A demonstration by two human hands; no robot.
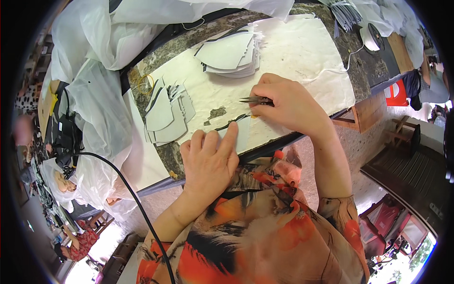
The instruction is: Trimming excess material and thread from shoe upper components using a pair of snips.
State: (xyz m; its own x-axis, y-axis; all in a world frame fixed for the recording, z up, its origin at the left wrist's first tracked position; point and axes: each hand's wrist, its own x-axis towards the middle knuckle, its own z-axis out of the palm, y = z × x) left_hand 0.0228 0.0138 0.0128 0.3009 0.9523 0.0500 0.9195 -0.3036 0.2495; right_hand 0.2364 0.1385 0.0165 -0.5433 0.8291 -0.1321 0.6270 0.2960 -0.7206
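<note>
My left hand lies with its fingers spread, the fingertips pressing on a pale, thin cut piece with a dark strip along its far edge. Most of that piece's left part is hidden under the hand. Just to the right and above it, my right hand is closed around small metal thread snips, their blades pointing left. The snips are apart from the piece. Farther back sits a stack of similar pale pieces with dark edges. Another fanned stack rests left of my left hand.
A stained white sheet covers much of the worn work board. White cord runs from a spool at the far right. Translucent plastic bags crowd the left and back. A black cable hangs across the lower left.
</note>
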